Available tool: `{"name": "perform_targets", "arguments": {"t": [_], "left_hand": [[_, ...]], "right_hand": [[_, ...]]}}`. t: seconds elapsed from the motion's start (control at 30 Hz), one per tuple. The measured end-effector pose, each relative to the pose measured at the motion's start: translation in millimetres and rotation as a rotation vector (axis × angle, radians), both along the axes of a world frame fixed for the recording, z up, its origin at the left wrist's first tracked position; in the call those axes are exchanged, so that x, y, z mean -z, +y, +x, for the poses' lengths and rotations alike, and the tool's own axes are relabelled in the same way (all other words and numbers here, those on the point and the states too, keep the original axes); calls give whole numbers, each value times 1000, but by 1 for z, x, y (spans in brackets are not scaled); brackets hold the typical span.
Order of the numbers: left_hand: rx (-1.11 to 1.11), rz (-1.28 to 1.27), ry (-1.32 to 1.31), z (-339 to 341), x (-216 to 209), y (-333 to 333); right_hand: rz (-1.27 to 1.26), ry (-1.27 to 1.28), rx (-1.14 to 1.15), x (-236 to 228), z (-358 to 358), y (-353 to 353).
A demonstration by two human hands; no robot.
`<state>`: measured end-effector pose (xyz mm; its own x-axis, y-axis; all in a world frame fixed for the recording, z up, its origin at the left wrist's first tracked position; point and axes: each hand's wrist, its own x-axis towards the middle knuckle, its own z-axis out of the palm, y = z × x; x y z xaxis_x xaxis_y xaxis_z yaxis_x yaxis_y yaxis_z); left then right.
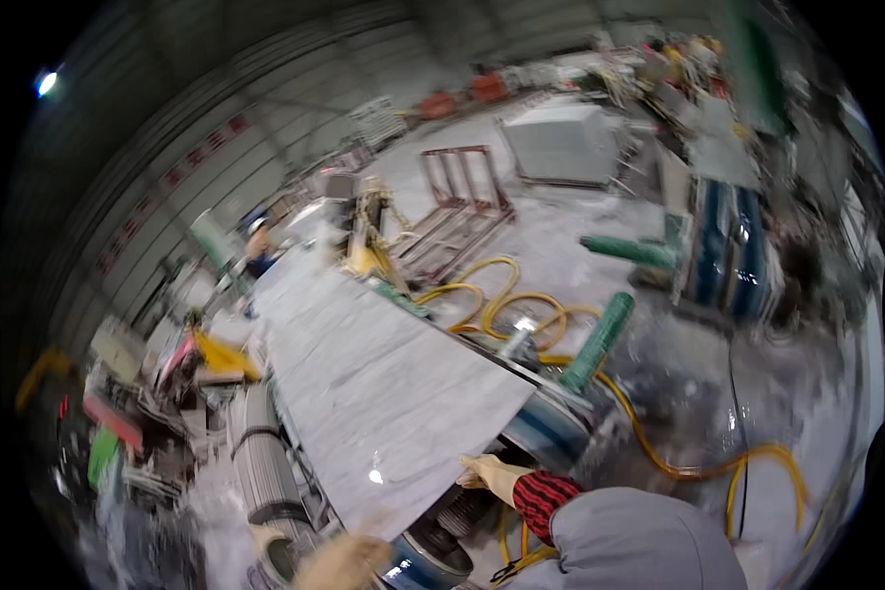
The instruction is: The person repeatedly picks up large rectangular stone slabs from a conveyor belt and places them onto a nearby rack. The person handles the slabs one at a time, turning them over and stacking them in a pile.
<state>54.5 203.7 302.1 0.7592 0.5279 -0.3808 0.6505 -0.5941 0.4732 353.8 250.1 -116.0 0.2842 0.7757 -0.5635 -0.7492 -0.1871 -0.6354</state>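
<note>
A large pale grey-veined stone slab point(393, 383) lies flat in front of me, stretching away to the far left. My right hand point(487, 476), in a cream glove below a red-and-black striped cuff, grips the slab's near edge. Its fingers reach over the edge, partly smeared. Close to the slab's near left corner is my left hand point(344, 562), also in a pale glove. Motion blurs it, so its fingers and any contact with the slab cannot be made out. Blue-and-white rollers or drums point(551, 428) show beneath the slab's near end.
Beside the slab's right side stands a green post point(600, 344). A yellow hose point(649, 442) loops across the wet floor. Further off are a rusty metal frame point(462, 211) and a blue-banded machine point(726, 246). Left lies a ribbed grey cylinder point(265, 457). Another person point(260, 246) stands beyond the slab.
</note>
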Motion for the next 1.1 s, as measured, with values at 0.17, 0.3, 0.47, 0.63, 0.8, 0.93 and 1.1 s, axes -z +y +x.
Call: {"name": "perform_targets", "arguments": {"t": [0.17, 0.3, 0.47, 0.63, 0.8, 0.93, 1.1], "left_hand": [[-25, 242, -388, 15, 219, 8], [-357, 170, -269, -25, 274, 19], [-444, 323, -128, -48, 288, 22], [-329, 538, -309, -49, 324, 8], [-375, 584, -297, -56, 346, -6], [-394, 603, -339, -62, 359, -15], [-145, 790, -325, -81, 378, -28]], "right_hand": [[-50, -16, 47, -13, -14, 7], [25, -84, 69, -2, -11, 2], [-17, 235, -56, 2, -9, -7], [2, 277, -96, 0, -32, -3], [-84, 286, -107, 10, -50, 10], [8, 159, -72, 4, -56, 10], [-72, 121, -2, -17, -63, 3]]}}
